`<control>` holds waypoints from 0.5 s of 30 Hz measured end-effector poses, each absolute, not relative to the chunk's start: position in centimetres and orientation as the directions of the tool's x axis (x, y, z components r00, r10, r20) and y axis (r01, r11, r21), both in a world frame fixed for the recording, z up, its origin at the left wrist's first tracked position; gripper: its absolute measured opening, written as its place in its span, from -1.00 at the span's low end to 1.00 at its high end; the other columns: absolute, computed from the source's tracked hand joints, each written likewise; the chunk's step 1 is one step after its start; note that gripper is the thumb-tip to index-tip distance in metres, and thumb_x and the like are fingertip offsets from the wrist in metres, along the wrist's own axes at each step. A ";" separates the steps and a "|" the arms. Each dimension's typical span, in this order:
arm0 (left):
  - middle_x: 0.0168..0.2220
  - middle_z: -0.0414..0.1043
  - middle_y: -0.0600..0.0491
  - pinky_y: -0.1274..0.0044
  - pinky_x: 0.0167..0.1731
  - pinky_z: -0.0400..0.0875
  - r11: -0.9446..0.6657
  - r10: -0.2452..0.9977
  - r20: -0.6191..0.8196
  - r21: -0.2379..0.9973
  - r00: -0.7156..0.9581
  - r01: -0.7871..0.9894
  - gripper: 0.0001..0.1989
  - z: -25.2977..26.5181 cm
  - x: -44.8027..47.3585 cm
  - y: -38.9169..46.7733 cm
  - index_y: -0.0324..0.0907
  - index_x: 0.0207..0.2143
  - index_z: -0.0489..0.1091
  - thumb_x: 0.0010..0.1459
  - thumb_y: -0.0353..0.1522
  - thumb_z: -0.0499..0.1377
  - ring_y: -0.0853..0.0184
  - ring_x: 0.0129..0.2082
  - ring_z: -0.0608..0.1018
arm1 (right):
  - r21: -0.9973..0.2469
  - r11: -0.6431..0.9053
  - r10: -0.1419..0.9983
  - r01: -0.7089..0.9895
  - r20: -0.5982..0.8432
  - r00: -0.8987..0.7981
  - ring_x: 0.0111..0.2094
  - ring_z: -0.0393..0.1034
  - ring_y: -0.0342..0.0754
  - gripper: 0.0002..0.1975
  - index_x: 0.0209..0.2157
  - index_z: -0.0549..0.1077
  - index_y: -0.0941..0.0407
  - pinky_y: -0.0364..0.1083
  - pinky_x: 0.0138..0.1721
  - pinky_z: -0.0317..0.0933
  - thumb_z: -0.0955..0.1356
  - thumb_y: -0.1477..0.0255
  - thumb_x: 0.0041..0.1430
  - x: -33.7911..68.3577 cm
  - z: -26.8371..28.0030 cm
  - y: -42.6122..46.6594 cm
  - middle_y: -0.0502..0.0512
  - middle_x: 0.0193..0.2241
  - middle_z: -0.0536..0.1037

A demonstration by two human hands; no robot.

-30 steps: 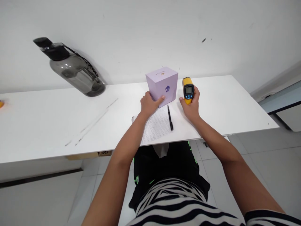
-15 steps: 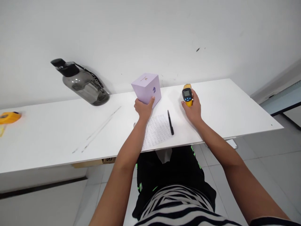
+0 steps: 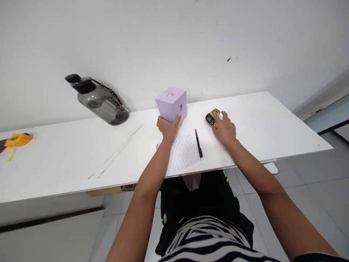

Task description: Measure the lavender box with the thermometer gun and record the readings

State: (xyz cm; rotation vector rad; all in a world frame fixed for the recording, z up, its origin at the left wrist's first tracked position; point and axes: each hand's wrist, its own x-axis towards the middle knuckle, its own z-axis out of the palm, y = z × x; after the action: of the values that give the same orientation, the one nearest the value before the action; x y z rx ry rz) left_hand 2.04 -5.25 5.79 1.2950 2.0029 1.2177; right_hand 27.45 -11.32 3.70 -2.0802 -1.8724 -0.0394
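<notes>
A lilac box [image 3: 169, 107] with a small gold mark on top stands on the white table near the wall. My left hand [image 3: 168, 128] grips its near lower part, thumb on the right side. To the right, my right hand [image 3: 225, 127] is closed on a yellow and black infrared thermometer [image 3: 211, 119], which is tilted to the left with its small screen and blue buttons showing. Between my hands lies a black pen [image 3: 198, 143] beside a sheet of handwritten paper [image 3: 183, 154]. My left wrist covers part of the paper's left side.
A dark, see-through water bottle [image 3: 105, 105] with a strap stands at the back left. Farther left is a yellow tape measure [image 3: 18, 140], slightly blurred. The white table [image 3: 272, 127] ends at the wall behind and at my body in front.
My right hand has turned the infrared thermometer from upright to tilted left, and the thumb has moved onto it. My left hand stays on the box. The view has shifted slightly.
</notes>
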 end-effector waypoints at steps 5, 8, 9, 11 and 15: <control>0.53 0.34 -0.32 0.16 0.56 0.28 0.176 0.899 0.050 0.868 -0.435 0.464 -0.02 5.6 1.9 -5.1 -0.16 0.46 0.21 0.18 -0.04 0.56 -0.13 0.61 0.32 | -0.183 -0.111 0.979 0.977 0.149 0.139 0.23 0.48 0.45 -0.27 0.63 0.22 0.10 0.32 0.12 0.51 0.29 0.31 0.51 26.7 5.2 -12.0 0.57 0.53 0.32; 0.52 0.36 -0.30 0.16 0.56 0.27 0.170 0.900 0.056 0.868 -0.432 0.467 -0.03 5.5 1.8 -5.0 -0.15 0.45 0.21 0.18 -0.03 0.56 -0.13 0.60 0.33 | -0.172 -0.120 0.986 0.978 0.091 0.137 0.28 0.45 0.44 -0.26 0.64 0.20 0.13 0.31 0.18 0.49 0.27 0.30 0.52 26.3 6.0 -12.2 0.54 0.52 0.35; 0.52 0.37 -0.30 0.16 0.56 0.27 0.165 0.900 0.063 0.866 -0.431 0.471 -0.04 5.5 1.8 -5.0 -0.15 0.45 0.22 0.18 -0.04 0.56 -0.13 0.60 0.34 | -0.170 -0.119 0.988 0.978 0.079 0.134 0.28 0.44 0.44 -0.25 0.64 0.19 0.15 0.30 0.19 0.48 0.26 0.30 0.52 26.3 6.2 -12.2 0.54 0.52 0.36; 0.51 0.38 -0.29 0.17 0.56 0.26 0.159 0.900 0.073 0.863 -0.431 0.480 -0.05 5.5 1.8 -5.0 -0.15 0.44 0.23 0.18 -0.04 0.56 -0.13 0.59 0.35 | -0.165 -0.114 0.989 0.980 0.069 0.127 0.30 0.43 0.44 -0.24 0.65 0.17 0.18 0.29 0.19 0.48 0.26 0.28 0.52 26.4 6.2 -12.2 0.54 0.51 0.36; 0.51 0.38 -0.29 0.18 0.55 0.28 0.163 0.901 0.071 0.859 -0.428 0.485 -0.04 5.5 1.9 -5.0 -0.14 0.44 0.23 0.17 -0.02 0.56 -0.13 0.59 0.35 | -0.168 -0.088 0.993 0.982 0.060 0.099 0.34 0.38 0.47 -0.18 0.64 0.16 0.21 0.31 0.23 0.45 0.29 0.21 0.49 26.8 5.4 -12.0 0.57 0.54 0.31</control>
State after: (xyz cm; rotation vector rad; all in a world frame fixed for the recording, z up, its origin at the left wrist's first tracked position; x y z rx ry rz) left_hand 1.85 -5.03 5.51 1.3097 1.9833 1.1926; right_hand 26.79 -11.96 5.39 -2.2008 -2.0017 0.1029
